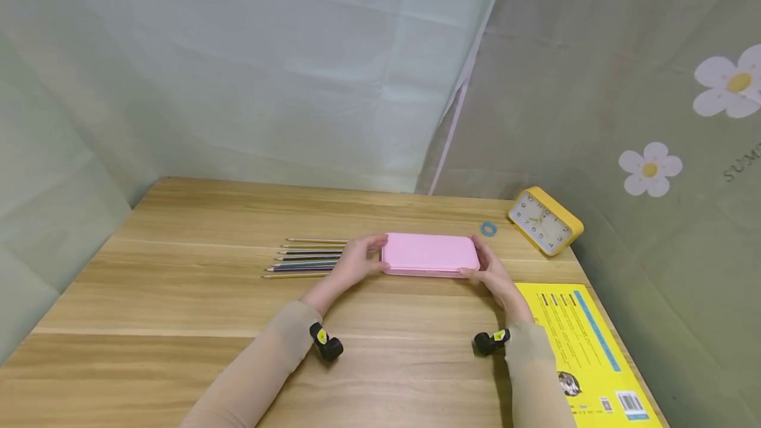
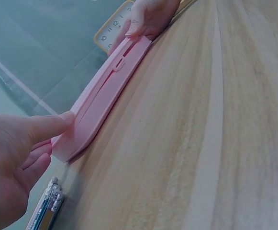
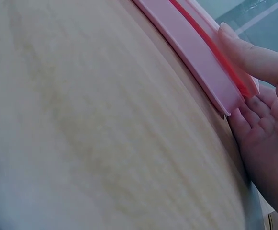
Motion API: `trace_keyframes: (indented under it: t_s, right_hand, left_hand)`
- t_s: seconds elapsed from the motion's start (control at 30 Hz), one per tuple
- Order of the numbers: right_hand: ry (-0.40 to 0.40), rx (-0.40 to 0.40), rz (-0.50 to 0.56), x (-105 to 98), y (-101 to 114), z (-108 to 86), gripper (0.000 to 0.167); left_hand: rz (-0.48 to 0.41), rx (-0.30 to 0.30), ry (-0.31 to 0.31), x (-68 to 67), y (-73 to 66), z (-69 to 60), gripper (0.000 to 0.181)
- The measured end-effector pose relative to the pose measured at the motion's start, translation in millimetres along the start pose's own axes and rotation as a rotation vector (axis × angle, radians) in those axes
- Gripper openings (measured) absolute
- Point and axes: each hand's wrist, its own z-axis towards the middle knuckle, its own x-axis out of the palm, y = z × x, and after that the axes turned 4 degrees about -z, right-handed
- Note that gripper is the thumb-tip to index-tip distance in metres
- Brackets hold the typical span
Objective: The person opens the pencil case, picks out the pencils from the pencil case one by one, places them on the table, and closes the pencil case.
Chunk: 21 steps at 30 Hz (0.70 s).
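Note:
A pink pencil case [image 1: 429, 253] lies lengthwise on the wooden table between my two hands. My left hand [image 1: 355, 261] holds its left end, with the thumb at the front corner and the fingers at the back. Around the right end, my right hand [image 1: 492, 271] grips with thumb in front and fingers behind. In the right wrist view, a red gap shows below the lid of the pencil case [image 3: 196, 52], beside my right thumb. The left wrist view shows a small loop on the front of the case [image 2: 93, 115]. Several pencils [image 1: 306, 259] lie side by side left of the case, partly behind my left hand.
A yellow alarm clock [image 1: 545, 220] stands tilted at the back right, near a blue ring [image 1: 489, 228]. Along the right edge lies a yellow book [image 1: 585, 355], partly under my right forearm. Fabric curtains [image 1: 285, 71] hang behind the table [image 1: 148, 269].

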Motion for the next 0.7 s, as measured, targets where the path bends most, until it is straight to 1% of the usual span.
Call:
trace_keyframes:
  t_s: [0.13, 0.33, 0.47, 0.5, 0.63, 0.7]
  right_hand:
    - [0.008, -0.006, -0.011, 0.5, 0.6, 1.2, 0.093]
    - [0.019, 0.001, -0.013, 4.5, -0.8, 0.0, 0.094]
    - [0.02, 0.013, -0.019, 4.9, -0.8, -1.2, 0.096]
    - [0.022, 0.015, -0.016, 5.5, 2.3, -2.7, 0.096]
    - [0.015, 0.027, -0.023, 3.5, 1.9, -5.1, 0.098]
    - [0.009, 0.03, -0.016, 2.8, 1.4, -5.9, 0.1]
  left_hand:
    - [-0.027, -0.012, 0.001, -1.9, -0.6, -1.4, 0.064]
    - [-0.017, -0.031, 0.0, -4.1, -1.7, -5.5, 0.064]
    - [-0.024, -0.039, 0.003, -2.8, -1.9, -5.5, 0.063]
    - [-0.028, -0.042, 0.004, -2.6, -2.3, -5.6, 0.063]
    - [-0.017, -0.036, 0.011, -0.3, -3.2, -4.0, 0.062]
    - [0.003, -0.023, 0.015, 0.2, -3.1, -3.6, 0.062]
